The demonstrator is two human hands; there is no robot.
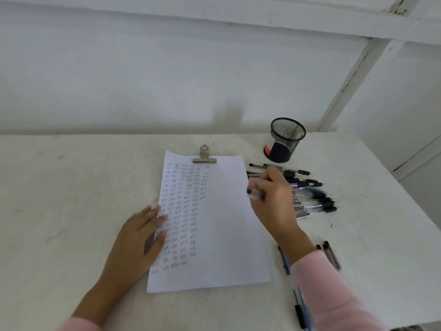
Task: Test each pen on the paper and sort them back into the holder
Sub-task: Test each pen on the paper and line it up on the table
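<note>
White paper [214, 223] flat on the pale surface [71, 187], clamped at its top edge by a metal clip [204, 157], with columns of small dark pen marks down its left half. Left hand [140, 237] open, palm down, fingers straight and resting across the paper's left edge, thumb on the sheet. Right hand [274, 199] over the paper's right edge, fingers curled round a clear-barrelled pen [254, 193] with its dark end pointing in toward the sheet; blurred, so cannot tell whether the pen touches the paper. Just right of the paper, partly behind that hand, a row of pens [315, 194] side by side on the surface, dark grips away from the sheet. Beyond the paper's top right corner, well apart from it, a black mesh holder [285, 139] upright, a red label low on its side. Near the paper's lower right corner, several loose pens [331, 255] beside and under the pink sleeve [334, 295] of the right arm.
</note>
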